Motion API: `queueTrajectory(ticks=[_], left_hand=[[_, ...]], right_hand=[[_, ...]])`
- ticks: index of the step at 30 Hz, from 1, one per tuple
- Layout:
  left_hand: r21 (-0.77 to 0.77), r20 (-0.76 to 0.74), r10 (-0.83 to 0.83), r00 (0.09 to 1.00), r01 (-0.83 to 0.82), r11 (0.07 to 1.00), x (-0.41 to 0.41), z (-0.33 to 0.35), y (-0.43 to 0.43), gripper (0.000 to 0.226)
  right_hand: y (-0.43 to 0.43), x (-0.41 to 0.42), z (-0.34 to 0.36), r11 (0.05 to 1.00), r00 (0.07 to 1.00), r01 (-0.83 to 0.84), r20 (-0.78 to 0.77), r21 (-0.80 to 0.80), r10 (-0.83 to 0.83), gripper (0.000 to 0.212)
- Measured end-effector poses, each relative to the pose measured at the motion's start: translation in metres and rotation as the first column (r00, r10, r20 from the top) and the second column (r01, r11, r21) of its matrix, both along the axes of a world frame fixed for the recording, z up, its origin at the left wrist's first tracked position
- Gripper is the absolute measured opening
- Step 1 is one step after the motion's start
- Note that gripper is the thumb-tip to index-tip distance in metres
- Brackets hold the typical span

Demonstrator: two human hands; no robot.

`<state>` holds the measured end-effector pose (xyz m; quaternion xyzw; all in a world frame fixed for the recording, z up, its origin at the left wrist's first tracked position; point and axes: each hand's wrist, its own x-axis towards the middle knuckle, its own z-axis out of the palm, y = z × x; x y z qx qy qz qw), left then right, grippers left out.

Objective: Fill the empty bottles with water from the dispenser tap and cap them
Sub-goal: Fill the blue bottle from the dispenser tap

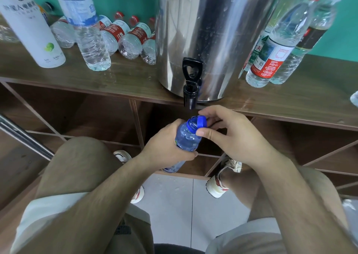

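My left hand (pixel 164 143) grips a small blue-tinted bottle (pixel 187 138) around its body, just below the black tap (pixel 190 87) of the steel dispenser (pixel 213 30). The bottle's mouth is open and tilted toward the tap. My right hand (pixel 230 135) pinches the blue cap (pixel 201 122) between thumb and fingers, right beside the bottle's mouth. The tap handle stands upright and no water runs from it.
Several red-capped bottles (pixel 126 36) lie on the wooden shelf (pixel 116 75) left of the dispenser, beside an upright clear bottle (pixel 87 26) and a white bottle (pixel 33 26). More upright bottles (pixel 277 46) stand to the right. Open shelf compartments and my legs are below.
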<state>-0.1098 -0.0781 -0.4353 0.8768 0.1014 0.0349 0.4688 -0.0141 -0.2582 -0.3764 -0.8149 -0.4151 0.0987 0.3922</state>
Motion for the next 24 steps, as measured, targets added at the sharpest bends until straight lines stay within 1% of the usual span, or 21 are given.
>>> queueTrajectory(ticks=[2, 7, 12, 15, 16, 19, 21, 23, 24], left_hand=[[0.033, -0.006, 0.002, 1.000, -0.002, 0.999, 0.000, 0.001, 0.000, 0.059], [0.122, -0.042, -0.015, 0.999, 0.020, 0.992, 0.001, 0.002, 0.000, 0.054], [0.222, -0.083, -0.034, 0.996, 0.052, 0.974, 0.002, 0.000, -0.002, 0.054], [0.278, -0.091, -0.038, 0.995, 0.062, 0.959, 0.001, -0.003, -0.002, 0.053], [0.283, -0.091, -0.044, 0.995, 0.068, 0.957, 0.001, -0.004, -0.002, 0.052], [0.296, -0.091, -0.052, 0.994, 0.077, 0.952, 0.001, -0.005, -0.002, 0.053], [0.300, -0.090, -0.049, 0.995, 0.074, 0.951, 0.002, -0.005, -0.003, 0.054], [0.284, -0.097, -0.055, 0.994, 0.080, 0.956, 0.002, -0.004, -0.004, 0.053], [0.265, -0.103, -0.064, 0.993, 0.090, 0.960, 0.002, -0.003, -0.005, 0.053]], right_hand=[[-0.001, 0.001, -0.001, 0.999, 0.999, -0.034, 0.021, 0.035, 0.034, 0.039], [-0.006, 0.004, 0.001, 0.991, 0.992, -0.122, 0.019, 0.052, 0.121, 0.047], [-0.006, 0.007, 0.007, 0.986, 0.986, -0.159, 0.043, -0.039, 0.161, 0.046], [-0.007, 0.007, 0.011, 0.986, 0.993, -0.120, -0.031, -0.115, 0.117, 0.043], [-0.006, 0.007, 0.013, 0.983, 0.995, -0.095, -0.033, -0.159, 0.090, 0.041], [0.000, 0.003, 0.019, 0.943, 0.996, 0.006, 0.090, -0.334, 0.026, 0.032], [0.006, 0.000, 0.021, 0.903, 0.989, 0.073, 0.144, -0.424, -0.012, 0.042], [0.010, -0.001, 0.018, 0.879, 0.980, 0.129, 0.193, -0.459, -0.044, 0.048], [0.011, -0.002, 0.015, 0.871, 0.965, 0.156, 0.260, -0.466, -0.034, 0.051]])
